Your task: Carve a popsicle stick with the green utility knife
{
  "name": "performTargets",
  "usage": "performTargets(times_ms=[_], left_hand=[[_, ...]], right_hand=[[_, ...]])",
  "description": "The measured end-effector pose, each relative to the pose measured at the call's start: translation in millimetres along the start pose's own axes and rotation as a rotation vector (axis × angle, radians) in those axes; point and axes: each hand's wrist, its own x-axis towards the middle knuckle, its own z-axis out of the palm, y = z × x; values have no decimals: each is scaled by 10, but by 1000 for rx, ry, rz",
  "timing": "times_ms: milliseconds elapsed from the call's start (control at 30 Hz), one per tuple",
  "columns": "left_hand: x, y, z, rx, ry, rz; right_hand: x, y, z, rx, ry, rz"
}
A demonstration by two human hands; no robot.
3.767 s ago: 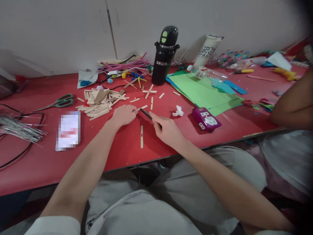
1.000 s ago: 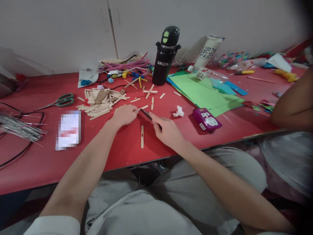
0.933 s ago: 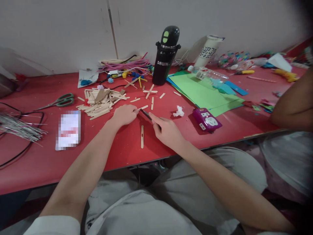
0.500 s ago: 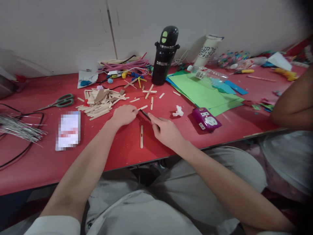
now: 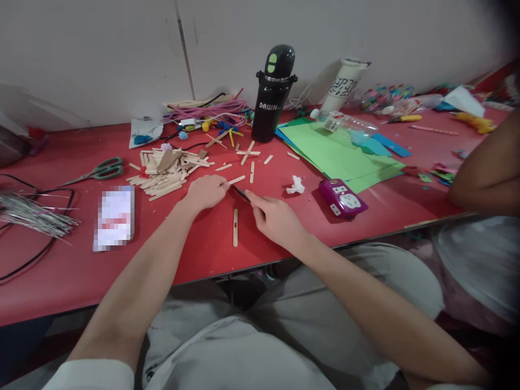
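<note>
My left hand (image 5: 208, 192) is closed, pinching a wooden craft stick (image 5: 236, 180) against the red table. In my right hand (image 5: 273, 214) is a slim black knife-like tool (image 5: 242, 194), index finger stretched along it. Its tip meets or nearly meets the stick by my left fingertips; the exact contact is too small to tell. Between my forearms lies another craft stick (image 5: 235, 227) with a small dark slot in its middle. A similar slotted stick (image 5: 252, 172) lies just beyond my hands. Left of these is a heap of craft sticks (image 5: 168, 168), near two sticks crossed (image 5: 247, 153).
Green scissors (image 5: 106, 169), a phone (image 5: 115, 218) and a bundle of wires (image 5: 38, 214) lie left. A black bottle (image 5: 268, 103) stands at the back. Rightward are a purple power socket (image 5: 342, 199), green paper sheets (image 5: 333, 146), crumpled tissue (image 5: 295, 185) and another person's arm (image 5: 487, 168).
The black tool's tip has shifted very slightly down along the held stick. Both hands stay nearly in place, and the other things lie as before.
</note>
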Motion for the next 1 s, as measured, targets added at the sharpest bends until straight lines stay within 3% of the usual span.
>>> performTargets(times_ms=[367, 1000], left_hand=[[6, -10, 7, 18, 0, -2], [-12, 16, -20, 15, -2, -17]], right_hand=[[3, 119, 91, 202, 132, -65], [4, 37, 43, 91, 53, -18]])
